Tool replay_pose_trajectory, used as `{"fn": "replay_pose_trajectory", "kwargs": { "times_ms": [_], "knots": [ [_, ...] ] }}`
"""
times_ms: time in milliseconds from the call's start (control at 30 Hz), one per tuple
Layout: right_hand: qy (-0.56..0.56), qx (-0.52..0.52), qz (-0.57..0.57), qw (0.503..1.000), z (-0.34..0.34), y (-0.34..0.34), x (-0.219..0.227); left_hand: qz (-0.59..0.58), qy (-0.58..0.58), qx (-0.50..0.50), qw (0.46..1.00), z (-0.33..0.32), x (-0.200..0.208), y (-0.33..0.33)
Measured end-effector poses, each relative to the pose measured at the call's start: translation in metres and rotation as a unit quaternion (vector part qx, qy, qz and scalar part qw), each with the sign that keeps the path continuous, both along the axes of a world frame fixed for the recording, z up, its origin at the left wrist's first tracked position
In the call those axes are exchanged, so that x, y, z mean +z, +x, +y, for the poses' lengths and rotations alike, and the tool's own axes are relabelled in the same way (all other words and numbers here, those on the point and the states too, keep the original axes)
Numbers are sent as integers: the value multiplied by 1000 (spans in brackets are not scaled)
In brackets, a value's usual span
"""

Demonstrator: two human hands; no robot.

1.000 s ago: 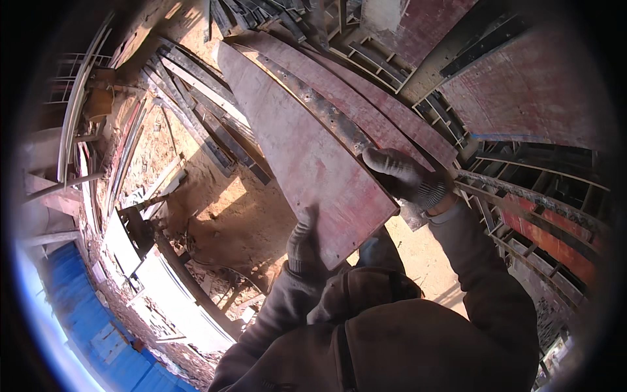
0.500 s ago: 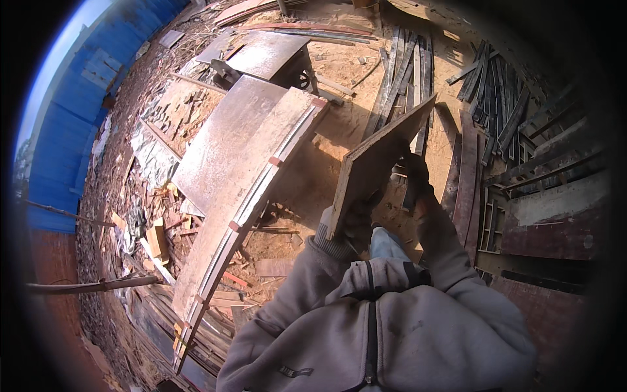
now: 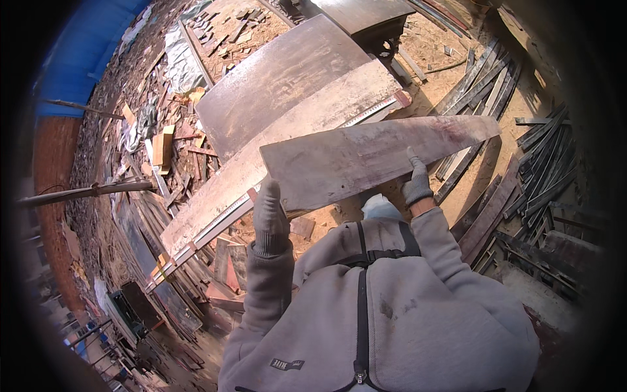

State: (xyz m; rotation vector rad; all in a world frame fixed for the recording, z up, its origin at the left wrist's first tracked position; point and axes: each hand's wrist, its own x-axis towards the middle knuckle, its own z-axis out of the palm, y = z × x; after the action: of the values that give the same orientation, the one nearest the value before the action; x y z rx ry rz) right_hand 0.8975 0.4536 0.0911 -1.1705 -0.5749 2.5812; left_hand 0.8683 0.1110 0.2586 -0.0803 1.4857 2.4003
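Observation:
A worn, tapering plywood board [image 3: 366, 157] lies across both my hands, its broad face turned up. In a grey knitted glove, my left hand [image 3: 270, 215] grips the wide left end at the corner. My right hand [image 3: 417, 179], gloved too, grasps the near edge toward the narrow right end, thumb on top and fingers hidden underneath. Just beyond the board is a worktable [image 3: 281, 91] with a smooth brown top. A pale plank [image 3: 313, 108] with a measuring strip [image 3: 222, 217] runs along its near side, partly covered by the board.
Several dark wood strips [image 3: 486, 78] lie on the sandy ground at the right, with another pile [image 3: 545, 157] farther right. Scrap wood [image 3: 163, 147] and debris litter the left side. A pole [image 3: 91, 191] juts in from the left, near a blue metal wall [image 3: 78, 72].
The board has swung from steeply tilted to a flatter pose, its broad face now showing. My left hand has moved left with it, and the view has shifted toward the worktable.

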Motion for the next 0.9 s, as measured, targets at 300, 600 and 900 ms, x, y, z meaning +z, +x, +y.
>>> {"fn": "replay_pose_trajectory", "kwargs": {
  "times_ms": [300, 600, 900],
  "knots": [
    [5, -23, -84, 996, 142, -76, -66, -40, -231, 68, 970, 13, 0, -74],
    [-16, 76, -48, 996, 85, -112, -15, -18, -278, 177, 944, -144, -67, -141],
    [4, -34, 61, 998, 111, -221, 112, -27, -316, 264, 911, -388, -159, -210]
  ]
}}
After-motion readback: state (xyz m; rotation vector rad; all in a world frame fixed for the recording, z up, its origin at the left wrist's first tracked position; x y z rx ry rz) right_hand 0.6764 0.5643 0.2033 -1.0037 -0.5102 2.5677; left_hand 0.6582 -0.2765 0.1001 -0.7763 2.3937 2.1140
